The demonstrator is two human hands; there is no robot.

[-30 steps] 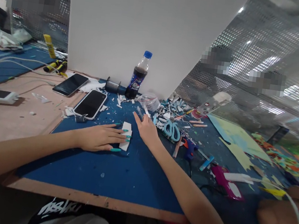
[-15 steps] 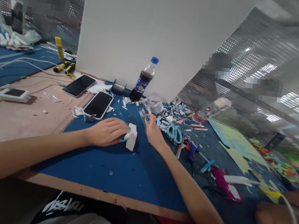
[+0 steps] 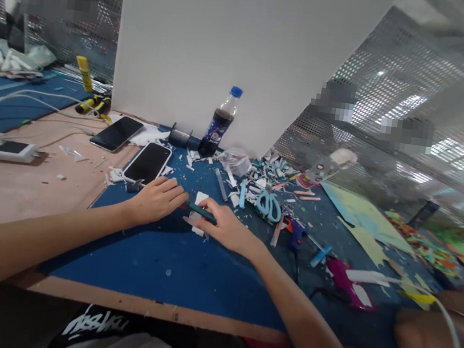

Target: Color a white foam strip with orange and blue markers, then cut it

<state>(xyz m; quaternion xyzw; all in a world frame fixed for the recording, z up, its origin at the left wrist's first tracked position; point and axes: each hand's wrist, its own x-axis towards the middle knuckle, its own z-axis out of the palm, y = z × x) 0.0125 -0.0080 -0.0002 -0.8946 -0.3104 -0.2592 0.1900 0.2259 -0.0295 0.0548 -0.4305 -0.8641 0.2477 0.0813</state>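
White pc on tbl, R fingers over

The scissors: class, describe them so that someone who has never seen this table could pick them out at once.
On the blue surface, find the right hand. Beyond it, slightly rightward, the scissors lie at the near edge of a scrap heap. Two looped, pale-blue handles distinguish them from the flat strips nearby.

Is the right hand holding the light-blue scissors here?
No, the light-blue scissors lie on the table, apart from the right hand.
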